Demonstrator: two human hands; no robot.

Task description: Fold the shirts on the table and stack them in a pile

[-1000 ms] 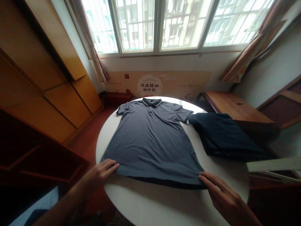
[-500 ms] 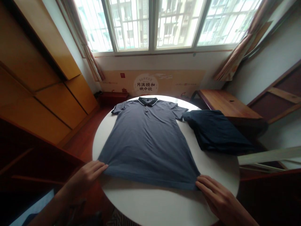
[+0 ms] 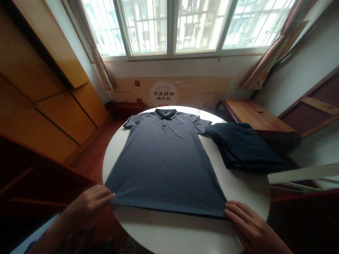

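A grey polo shirt (image 3: 164, 158) with a black, white-edged collar lies spread on a round white table (image 3: 169, 233), collar toward the window. My left hand (image 3: 94, 199) pinches the left end of its bottom hem, just past the table's edge. At the right end of the hem, my right hand (image 3: 245, 222) grips the corner between thumb and fingers. The hem is drawn straight between both hands, and the shirt front looks nearly smooth. Beside the right sleeve, a folded dark navy garment (image 3: 243, 148) rests on the table and reaches over its edge.
A wooden desk (image 3: 256, 114) stands behind the table on the right. Yellow-brown cabinets (image 3: 53, 106) line the left side. A printed banner (image 3: 190, 91) runs below the barred window (image 3: 172, 28). A pale rail (image 3: 304, 173) meets the table's right side.
Both hands have pulled the hem toward me and slightly outward. Creases across the shirt front have flattened, and the hem is straighter.
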